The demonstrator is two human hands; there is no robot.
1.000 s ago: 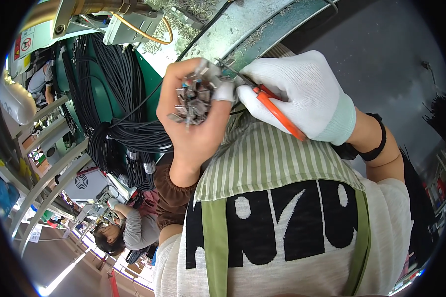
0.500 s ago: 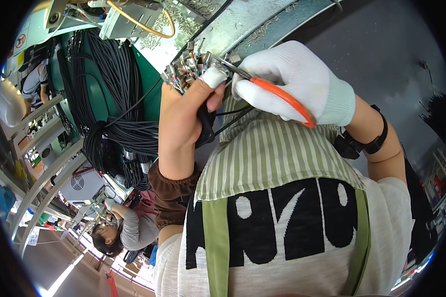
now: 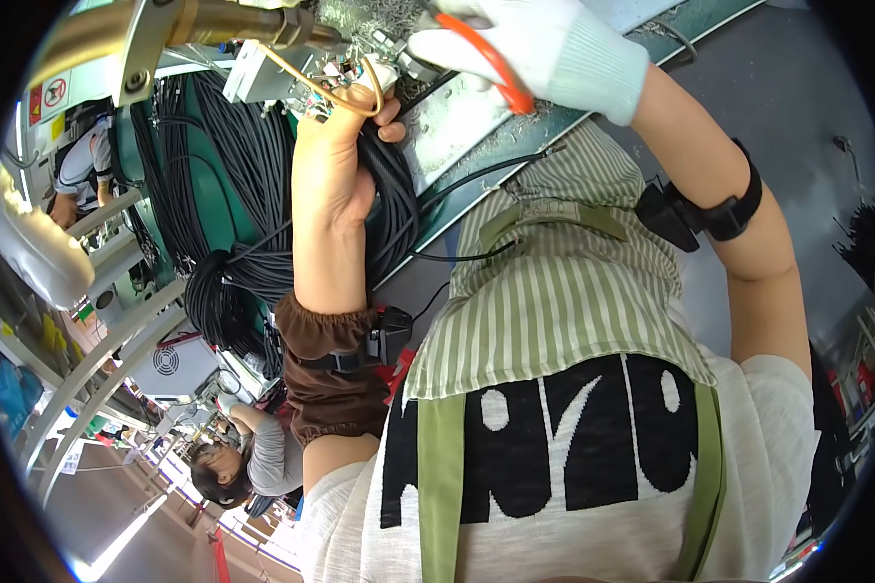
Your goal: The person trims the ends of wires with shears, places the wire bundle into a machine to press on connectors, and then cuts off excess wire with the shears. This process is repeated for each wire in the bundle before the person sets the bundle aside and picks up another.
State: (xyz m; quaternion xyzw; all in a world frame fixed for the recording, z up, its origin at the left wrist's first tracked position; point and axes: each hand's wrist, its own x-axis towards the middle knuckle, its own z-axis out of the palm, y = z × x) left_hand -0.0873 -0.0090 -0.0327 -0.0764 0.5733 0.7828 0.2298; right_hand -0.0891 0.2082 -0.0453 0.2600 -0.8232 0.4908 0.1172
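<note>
— Start at the left. What's out there?

— A co-worker (image 3: 238, 466) sits low at the left, well clear of the bench. Above hang heavy coils of black cable (image 3: 214, 194) against a green frame, with a brass-coloured fitting (image 3: 165, 29) along the top edge.

— And the left hand?

— The left hand (image 3: 335, 165) is bare, raised, palm toward the camera, fingers curled shut around a small bunch of thin wires and metal terminals (image 3: 345, 78). A yellow loop of wire arches over the fingertips. Black cable runs down behind the wrist (how much of it the hand actually grips I cannot tell).

— So where does that bunch lie from the other hand?

— Just to its left and a little below. The right hand (image 3: 544, 44), in a white knit glove, is clenched on orange-handled pliers (image 3: 486, 63). The handles slant down to the right; the tool's long axis points up-left, straight at the bunch. Its nose sits near the wires, but I cannot tell whether it touches them.

— Which hand is nearer the wires?

— The left, since it holds them. The right reaches in across the grey bench top (image 3: 467, 126).

— Further right?

— A black strap (image 3: 719, 209) on the right forearm, then grey floor.
</note>
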